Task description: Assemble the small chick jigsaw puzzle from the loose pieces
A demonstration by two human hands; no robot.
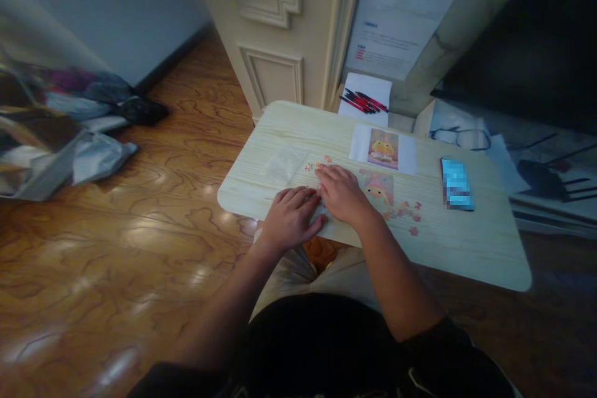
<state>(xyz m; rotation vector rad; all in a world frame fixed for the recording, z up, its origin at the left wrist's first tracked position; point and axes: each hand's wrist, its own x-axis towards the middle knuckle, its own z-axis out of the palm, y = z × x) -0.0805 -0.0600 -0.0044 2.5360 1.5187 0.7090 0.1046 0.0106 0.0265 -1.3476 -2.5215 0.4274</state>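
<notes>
My left hand (pixel 290 217) lies palm down on the near edge of a low pale wooden table (pixel 466 242), fingers together. Beside it, my right hand (pixel 342 194) also rests flat and covers part of a jigsaw puzzle (pixel 379 188) with a yellow cartoon figure. Loose puzzle pieces (pixel 408 211) lie scattered to the right of that hand, and a few more (pixel 317 165) sit just beyond its fingertips. Whether either hand pinches a piece is hidden under the palms.
A reference picture (pixel 383 148) of the same figure lies on white paper at the table's far edge. A clear plastic bag (pixel 282 165) and a phone (pixel 456 183) are on the table. Pens (pixel 364 101), glasses (pixel 454 135), floor bags (pixel 69 130), a door behind.
</notes>
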